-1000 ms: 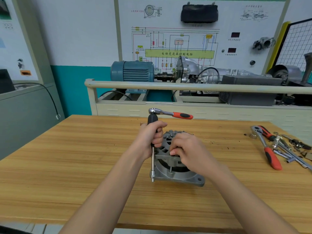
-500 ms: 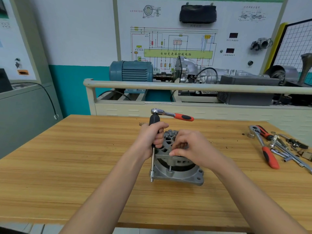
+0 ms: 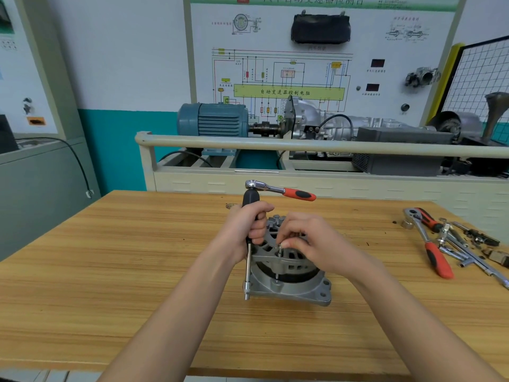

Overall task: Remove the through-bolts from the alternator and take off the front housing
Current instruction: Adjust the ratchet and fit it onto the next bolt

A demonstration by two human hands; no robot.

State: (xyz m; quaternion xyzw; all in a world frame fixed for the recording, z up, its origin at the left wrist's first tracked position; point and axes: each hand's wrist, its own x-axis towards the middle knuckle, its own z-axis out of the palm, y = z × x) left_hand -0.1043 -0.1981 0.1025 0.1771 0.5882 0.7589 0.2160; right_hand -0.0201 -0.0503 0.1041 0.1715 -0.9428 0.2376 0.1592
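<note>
Two hands (image 3: 249, 226) (image 3: 311, 244) on alternator (image 3: 289, 274)

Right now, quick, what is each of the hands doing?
Left hand: grips the black handle of the socket driver, held upright beside the alternator.
Right hand: pinches a through-bolt at the alternator's top.

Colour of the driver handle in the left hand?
Black. The driver handle shows above the left hand in the head view.

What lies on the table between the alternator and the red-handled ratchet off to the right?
Head view: only bare wooden table lies between the alternator and the red-handled ratchet, crossed by the right forearm above.
</note>
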